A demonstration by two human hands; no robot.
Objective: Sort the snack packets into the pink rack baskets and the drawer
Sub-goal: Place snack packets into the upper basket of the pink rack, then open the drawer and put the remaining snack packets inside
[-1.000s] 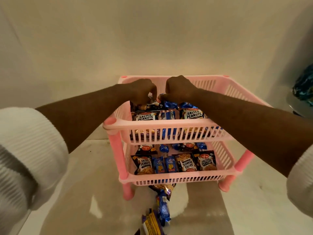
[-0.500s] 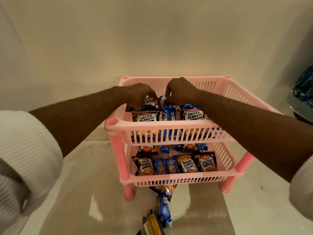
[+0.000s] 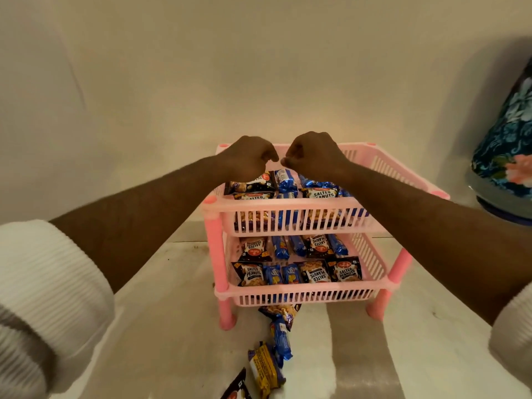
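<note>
**Both hands over top basket, nothing held**

Floor (image 3: pixel 161 335): pale, marbled, runs up to a plain wall (image 3: pixel 259 67) at the far side.

Vase (image 3: pixel 506 145): blue floral, far right, cut off by the frame edge, well apart from the rack.

Pink rack (image 3: pixel 214 240): two tiers on pink legs, centre of scene, standing on the floor.

Top basket (image 3: pixel 290 204): holds salted peanut packets (image 3: pixel 321 192) and blue wrapped packets (image 3: pixel 285 182) in rows; the near row shows through the slats.

Bottom basket (image 3: pixel 302 295): two rows. Far row alternates peanut packets and blue ones. Near row has peanut packets at the left and right with two small blue biscuit packets (image 3: pixel 280 274) between.

Loose packets on the floor, just in front of the rack's near edge: one peanut packet (image 3: pixel 280 311) partly under the bottom basket, a blue packet (image 3: pixel 280 338) nearer, then a yellow-and-blue packet (image 3: pixel 264 370), and a dark one (image 3: pixel 237 388) cut off at the frame bottom.

Left hand (image 3: pixel 247 159): above the far-left of the top basket, fingers curled loosely downward, not gripping anything, just over a dark packet (image 3: pixel 250 184).

Right hand (image 3: pixel 315 156): beside it, fingers curled in, thumb and forefinger tips close together; cannot tell if anything is pinched. Hands nearly touch.

Both white ribbed sleeves (image 3: pixel 43 298) are pushed up the forearms.
</note>
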